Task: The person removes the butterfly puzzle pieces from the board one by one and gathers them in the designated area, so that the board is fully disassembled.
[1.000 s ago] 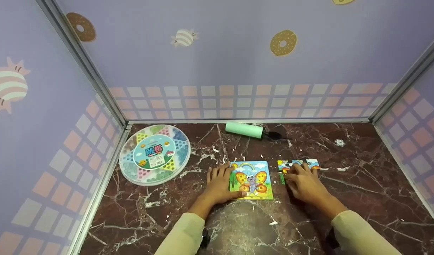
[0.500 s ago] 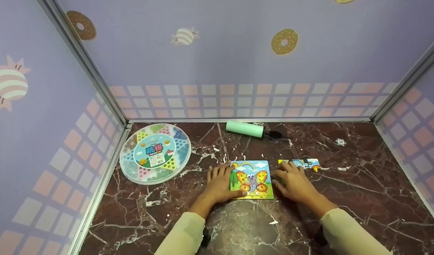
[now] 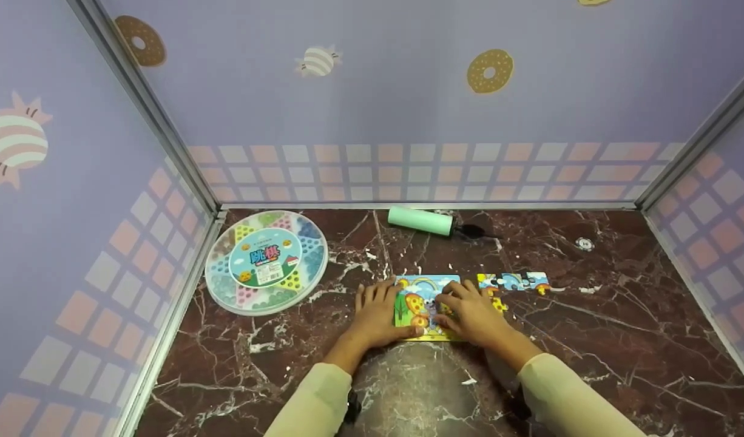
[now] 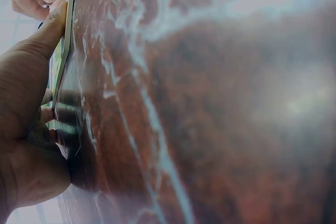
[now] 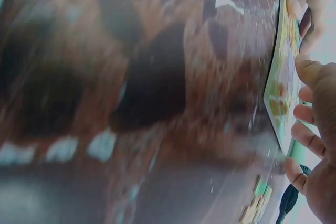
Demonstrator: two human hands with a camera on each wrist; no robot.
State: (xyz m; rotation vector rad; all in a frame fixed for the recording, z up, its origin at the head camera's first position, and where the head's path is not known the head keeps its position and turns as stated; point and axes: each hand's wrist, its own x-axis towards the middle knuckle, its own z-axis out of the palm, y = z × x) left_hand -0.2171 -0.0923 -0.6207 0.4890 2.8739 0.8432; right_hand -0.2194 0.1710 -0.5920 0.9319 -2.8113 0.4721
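Note:
A square butterfly picture puzzle [image 3: 415, 305] lies flat on the dark marbled table, its rim visible in the right wrist view [image 5: 272, 95]. My left hand [image 3: 377, 314] rests along its left side, thumb over the lower part and fingers spread at the left edge. Over the right half is my right hand [image 3: 480, 315], fingers loosely bent and spread, hiding the right wing. In the right wrist view its fingertips [image 5: 306, 139] hover close over the picture with no piece visible between them. Loose jigsaw pieces [image 3: 513, 281] form a row to the right, with a yellow piece [image 3: 499, 304] just below.
A round Chinese checkers box [image 3: 266, 262] lies at the left. Behind the puzzle is a mint-green hand pump [image 3: 420, 221] with a black end. A small white round chip [image 3: 584, 244] sits at the back right. Purple patterned walls enclose the table.
My right hand has moved left from the loose pieces onto the right half of the puzzle, uncovering those pieces. The left hand has stayed in place.

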